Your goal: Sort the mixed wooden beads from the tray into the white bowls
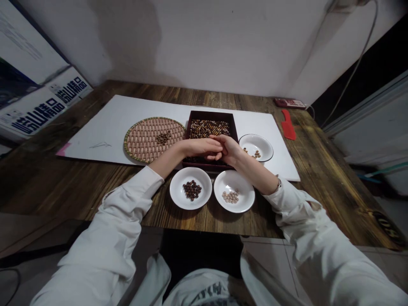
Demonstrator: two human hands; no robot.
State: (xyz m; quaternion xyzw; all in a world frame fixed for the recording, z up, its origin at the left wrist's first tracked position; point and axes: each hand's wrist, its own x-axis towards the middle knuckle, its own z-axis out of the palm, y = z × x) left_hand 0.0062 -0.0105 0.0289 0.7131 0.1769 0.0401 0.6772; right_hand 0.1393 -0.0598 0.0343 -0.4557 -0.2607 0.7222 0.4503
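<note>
Over the near half of a dark red box (235, 127) my two hands meet. The box holds many small mixed beads (208, 127) in brown, yellow and pale tones. My left hand (202, 147) reaches in from the left with its fingers stretched out, touching my right hand. Curled inward, my right hand (228, 148) has its fingers partly covered by the left, and anything inside is hidden. Just in front stand a white bowl (176, 193) of dark brown beads (192, 190) and another white bowl (248, 199) of pale beads (230, 196).
A round woven tray (140, 142) with a few brown beads lies left of the box on a white board (95, 127). At right is a white bowl (266, 146) with yellowish beads. A red comb-like tool (288, 127) and a red phone-like object (290, 103) lie farther right.
</note>
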